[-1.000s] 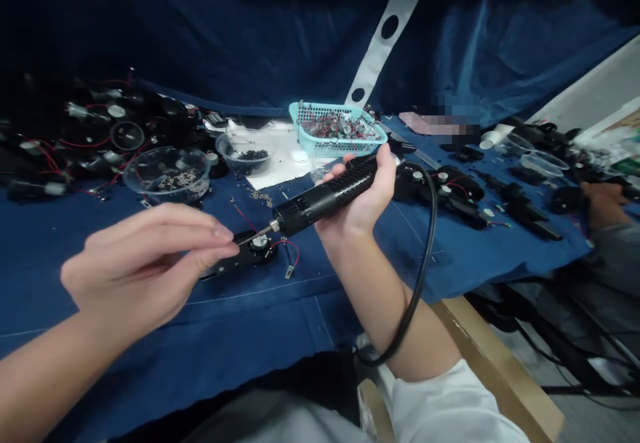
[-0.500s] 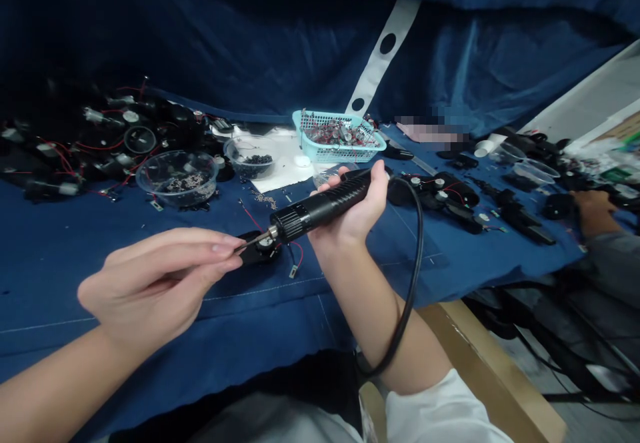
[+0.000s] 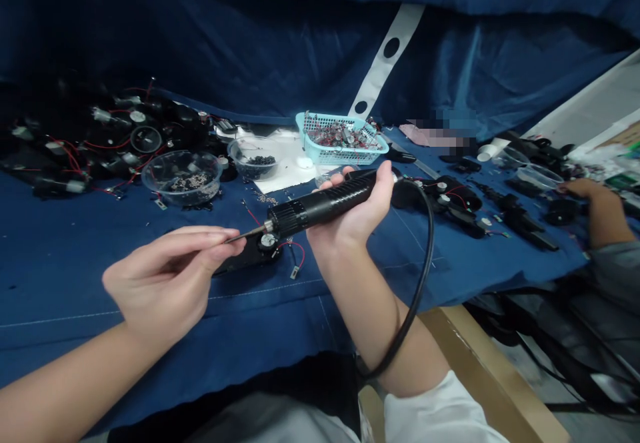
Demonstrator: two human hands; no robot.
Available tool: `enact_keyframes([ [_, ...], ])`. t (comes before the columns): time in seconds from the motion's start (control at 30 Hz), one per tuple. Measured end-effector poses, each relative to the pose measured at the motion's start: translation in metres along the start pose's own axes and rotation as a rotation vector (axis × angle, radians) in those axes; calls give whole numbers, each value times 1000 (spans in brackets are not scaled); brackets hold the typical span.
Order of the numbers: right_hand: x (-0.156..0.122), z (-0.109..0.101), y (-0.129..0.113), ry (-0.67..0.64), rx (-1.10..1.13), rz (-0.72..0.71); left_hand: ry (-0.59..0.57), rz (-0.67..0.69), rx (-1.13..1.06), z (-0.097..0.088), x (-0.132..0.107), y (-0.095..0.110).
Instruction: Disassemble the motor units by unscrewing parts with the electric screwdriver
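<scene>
A black corded electric screwdriver [image 3: 325,207] lies across the palm of my right hand [image 3: 353,219], thumb along its rear end, tip pointing left. From its chuck sticks a thin metal bit [image 3: 253,231]. The fingertips of my left hand [image 3: 167,279] pinch the bit near its far end, hiding its tip. Beneath the bit, on the blue cloth, rests a black housing [image 3: 250,259] with a white round part, red wires and a small connector [image 3: 295,271]. The black cord [image 3: 425,263] loops down past my right forearm.
Two clear bowls of small parts [image 3: 181,193] [image 3: 253,168] stand behind my left hand. A light-blue basket [image 3: 345,157] holds wired pieces. Black wired housings [image 3: 100,143] pile up at the left; others [image 3: 457,196] lie right. A co-worker's hand [image 3: 583,189] reaches in at far right.
My left hand has shifted slightly right, still pinching the bit. The screwdriver stays in my right hand, its chuck slightly farther left. The co-worker's hand has moved.
</scene>
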State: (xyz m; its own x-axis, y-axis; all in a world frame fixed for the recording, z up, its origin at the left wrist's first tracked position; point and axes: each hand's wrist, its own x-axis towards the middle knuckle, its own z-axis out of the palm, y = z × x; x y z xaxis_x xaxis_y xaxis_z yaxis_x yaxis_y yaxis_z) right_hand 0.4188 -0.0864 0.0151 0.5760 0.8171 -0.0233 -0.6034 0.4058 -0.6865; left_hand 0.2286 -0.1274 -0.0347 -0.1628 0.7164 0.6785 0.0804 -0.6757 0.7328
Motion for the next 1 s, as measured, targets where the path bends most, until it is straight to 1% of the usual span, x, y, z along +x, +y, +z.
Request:
enact_keyframes([
  [0.1, 2, 2, -1, -27, -30, -90, 36, -113, -39, 4, -1, 2],
  [0.17, 2, 6, -4, -28, -31, -156, 18, -181, 35, 3, 1, 0],
  [0.23, -1, 12, -10, -24, -28, -236, -63, -250, 132, 1, 7, -5],
  [0.3, -6, 19, -16, -54, -19, -346, -162, -288, 186, -2, 14, -12],
  [0.4, -15, 26, -20, -181, -43, -477, -262, -315, 210, -6, 26, -22],
  [0.5, -22, 30, -18, -317, -145, -565, -383, -283, 292, -9, 36, -26],
  [0.6, -25, 34, -11, -385, -252, -626, -516, -196, 371, -10, 43, -28],
  [0.7, -29, 36, -5, -420, -392, -601, -618, -162, 388, -8, 47, -32],
  [0.8, -31, 35, 3, -508, -494, -563, -748, -112, 481, -3, 48, -37],
  [0.87, -30, 32, 8, -590, -532, -544, -848, -79, 615, 0, 47, -41],
  [0.93, -28, 28, 12, -693, -520, -561, -934, -65, 731, 2, 45, -45],
  [1.0, -25, 24, 15, -771, -502, -589, -968, -66, 769, 3, 44, -48],
])
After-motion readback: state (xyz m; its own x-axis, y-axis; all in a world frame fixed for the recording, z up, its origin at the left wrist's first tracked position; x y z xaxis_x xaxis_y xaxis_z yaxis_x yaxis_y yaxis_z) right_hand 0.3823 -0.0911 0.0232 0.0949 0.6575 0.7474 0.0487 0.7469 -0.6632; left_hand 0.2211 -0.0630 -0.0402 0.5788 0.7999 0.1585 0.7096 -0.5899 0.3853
